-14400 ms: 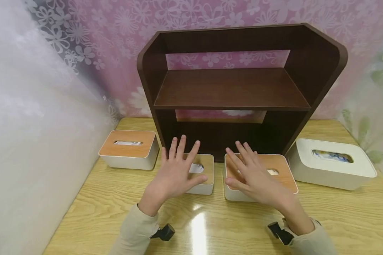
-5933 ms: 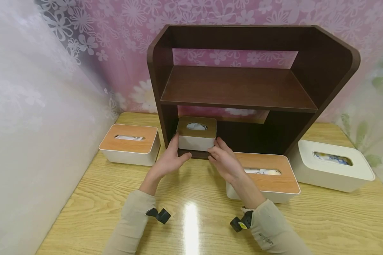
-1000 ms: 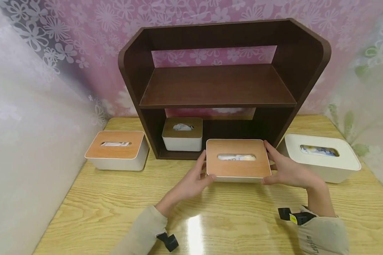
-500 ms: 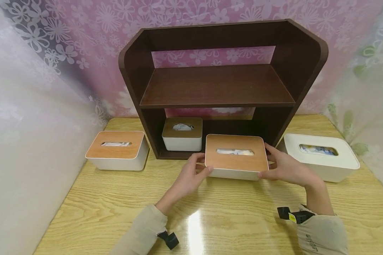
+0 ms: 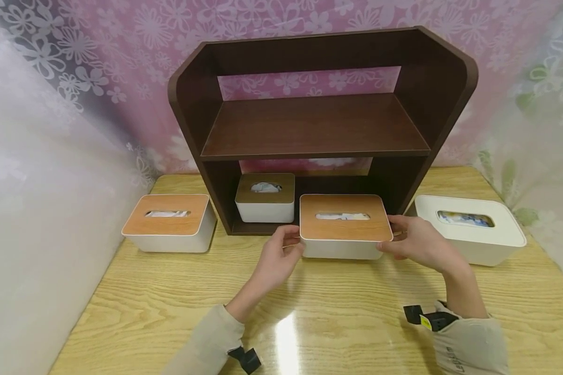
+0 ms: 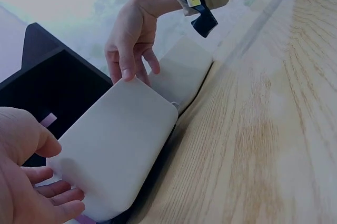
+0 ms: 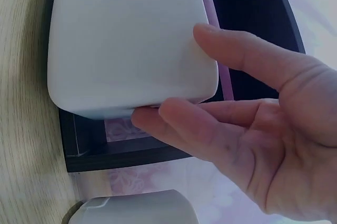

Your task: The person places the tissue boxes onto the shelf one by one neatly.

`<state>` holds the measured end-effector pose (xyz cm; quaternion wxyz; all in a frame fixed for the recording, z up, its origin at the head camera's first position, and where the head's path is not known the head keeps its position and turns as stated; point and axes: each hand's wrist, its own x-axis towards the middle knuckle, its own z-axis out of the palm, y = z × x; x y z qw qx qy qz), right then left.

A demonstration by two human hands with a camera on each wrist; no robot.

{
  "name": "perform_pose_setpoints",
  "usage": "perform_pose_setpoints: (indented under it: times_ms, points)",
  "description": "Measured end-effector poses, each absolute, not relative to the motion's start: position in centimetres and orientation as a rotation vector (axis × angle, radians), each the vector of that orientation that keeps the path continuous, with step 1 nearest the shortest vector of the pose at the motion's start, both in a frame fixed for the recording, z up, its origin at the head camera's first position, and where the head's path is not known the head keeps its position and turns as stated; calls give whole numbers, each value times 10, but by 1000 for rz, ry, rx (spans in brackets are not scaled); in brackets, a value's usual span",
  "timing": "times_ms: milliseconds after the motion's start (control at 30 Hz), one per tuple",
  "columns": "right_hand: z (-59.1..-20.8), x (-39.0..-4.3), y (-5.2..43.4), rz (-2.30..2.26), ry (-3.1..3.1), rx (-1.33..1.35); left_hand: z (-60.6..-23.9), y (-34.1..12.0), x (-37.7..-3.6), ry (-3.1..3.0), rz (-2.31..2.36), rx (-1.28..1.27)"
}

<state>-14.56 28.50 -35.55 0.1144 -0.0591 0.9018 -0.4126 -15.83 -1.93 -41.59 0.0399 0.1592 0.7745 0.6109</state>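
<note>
A person holds a wood-lidded tissue box (image 5: 343, 225) between both hands, lifted just above the pale wooden worktop (image 5: 338, 317) at the front edge of a dark brown shelf unit (image 5: 319, 125). The left hand (image 5: 279, 255) grips the box's left end, thumb on the near side and fingers curled under; the right hand (image 5: 415, 244) grips the right end the same way, its fingers visible beneath the white base in the right wrist view. The box sits level, its long side facing the shelf's lower opening. Inside that lower compartment, at the left, stands a smaller square tissue box (image 5: 265, 197). The upper shelf holds nothing. On the worktop to the left of the shelf rests another wood-lidded box (image 5: 169, 223); to the right rests an all-white tissue box (image 5: 469, 228). The step in hand appears to be carrying the box into the lower compartment. The next move likely calls for sliding it straight back, just beside the small box, keeping it low enough to pass under the middle shelf.
</note>
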Motion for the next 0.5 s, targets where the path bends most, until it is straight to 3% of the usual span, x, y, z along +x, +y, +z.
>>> perform_pose_setpoints:
  times_ms: [500]
  points:
    - [-359, -153, 278, -1029, 2839, -89, -417, -24, -159, 2258, 1779, 624]
